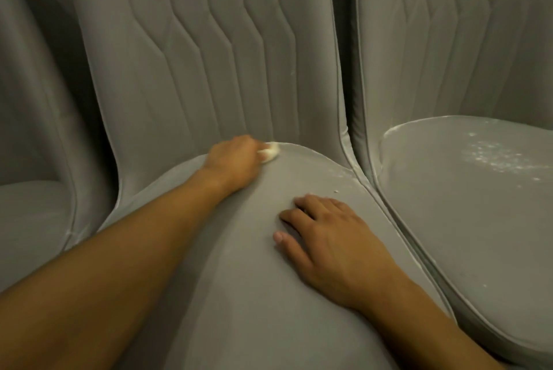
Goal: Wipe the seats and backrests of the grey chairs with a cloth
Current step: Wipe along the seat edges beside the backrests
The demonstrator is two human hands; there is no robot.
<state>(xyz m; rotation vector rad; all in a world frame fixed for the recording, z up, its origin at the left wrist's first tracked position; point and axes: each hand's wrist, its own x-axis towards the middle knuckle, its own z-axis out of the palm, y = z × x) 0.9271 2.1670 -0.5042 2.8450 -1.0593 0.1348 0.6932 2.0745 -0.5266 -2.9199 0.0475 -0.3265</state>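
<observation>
The middle grey chair's backrest (194, 55) rises just beyond your left grip (236, 160), and its seat (239, 265) lies under both grips. The neighbouring seat (449, 220), right of your right grip (335, 238), carries white dust (493, 154), so it likely comes next. Your right grip lies released and flat on the seat, so lean on it for steadiness. Your left grip is clenched round the small white cloth (270, 152), which pokes out on its far side at the seat-back seam. Drag it firmly along that seam, then pull overlapping strokes toward yourself, catching the speck (335, 190) just beyond your right fingertips.
</observation>
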